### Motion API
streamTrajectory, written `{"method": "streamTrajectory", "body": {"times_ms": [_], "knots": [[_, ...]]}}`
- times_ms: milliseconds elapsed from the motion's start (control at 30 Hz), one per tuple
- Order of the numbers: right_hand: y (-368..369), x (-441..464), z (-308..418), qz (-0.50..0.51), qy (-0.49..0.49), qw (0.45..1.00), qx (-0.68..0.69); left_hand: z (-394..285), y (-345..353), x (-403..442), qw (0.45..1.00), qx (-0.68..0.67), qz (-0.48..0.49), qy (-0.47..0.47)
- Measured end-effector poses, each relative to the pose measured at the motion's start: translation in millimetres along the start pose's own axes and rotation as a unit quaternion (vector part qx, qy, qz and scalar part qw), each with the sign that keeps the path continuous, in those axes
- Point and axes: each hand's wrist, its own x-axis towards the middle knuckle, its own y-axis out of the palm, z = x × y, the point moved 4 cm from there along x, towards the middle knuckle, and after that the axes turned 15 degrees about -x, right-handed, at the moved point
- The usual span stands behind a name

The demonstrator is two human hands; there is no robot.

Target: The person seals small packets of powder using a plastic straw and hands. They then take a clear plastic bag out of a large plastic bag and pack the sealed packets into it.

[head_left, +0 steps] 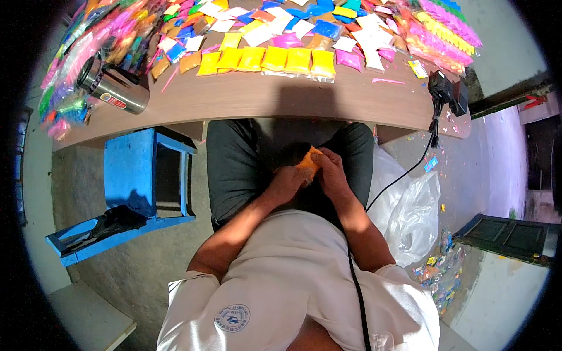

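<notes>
Over my lap, below the table's front edge, both hands grip one small orange packet [308, 163]. My left hand [289, 181] has its fingers closed on the packet's lower left side. On the upper right side, my right hand [332, 169] pinches it near the top edge. Part of the packet is hidden behind the fingers. Beyond my hands, a row of yellow packets [274, 58] lies along the near side of the pile on the table [234, 99].
Many coloured packets [287, 40] and bundled plastic bags [436, 35] cover the table's back. A steel mug [120, 90] lies at left, a black device with a cable [448, 93] at right. A blue stool [130, 169] stands left; a clear plastic bag [410, 216] sits right of my legs.
</notes>
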Motion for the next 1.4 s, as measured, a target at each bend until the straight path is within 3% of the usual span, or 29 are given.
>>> {"method": "streamTrajectory", "body": {"times_ms": [167, 267, 567, 767, 833, 933, 1167, 1233, 1267, 1333, 1400], "knots": [[6, -4, 6, -0.022, 0.035, 0.997, 0.071, 2, -3, 1, 1.000, -0.014, -0.005, 0.004], [8, -5, 5, 0.015, 0.027, 0.997, 0.073, 1, -4, 2, 0.999, 0.022, -0.022, 0.014], [0, 1, -8, -0.022, -0.023, 0.999, -0.025, -1, -2, 0, 0.999, 0.021, -0.016, 0.022], [4, -2, -16, 0.019, 0.060, 0.997, 0.042, -9, -4, 0, 0.999, -0.015, -0.038, -0.013], [5, -1, -15, 0.031, 0.002, 1.000, 0.004, -10, -2, -1, 0.999, -0.025, -0.038, 0.007], [2, 0, -17, 0.018, 0.002, 0.997, -0.069, -4, -2, 0, 1.000, -0.008, -0.012, 0.004], [12, -6, 7, 0.057, -0.016, 0.994, -0.096, -13, 0, -1, 0.996, -0.079, -0.036, 0.018], [13, -7, 8, -0.046, -0.021, 0.997, -0.052, 1, -5, 4, 0.995, -0.048, -0.068, -0.048], [17, -8, 10, -0.028, -0.026, 0.998, -0.051, 6, -8, 5, 0.995, -0.043, -0.084, -0.041], [15, -14, 20, -0.059, -0.013, 0.995, -0.076, 5, -2, 7, 0.997, -0.071, 0.014, 0.013], [1, -9, 8, -0.054, -0.027, 0.991, -0.122, -7, 2, -1, 0.998, -0.060, 0.001, 0.008]]}}
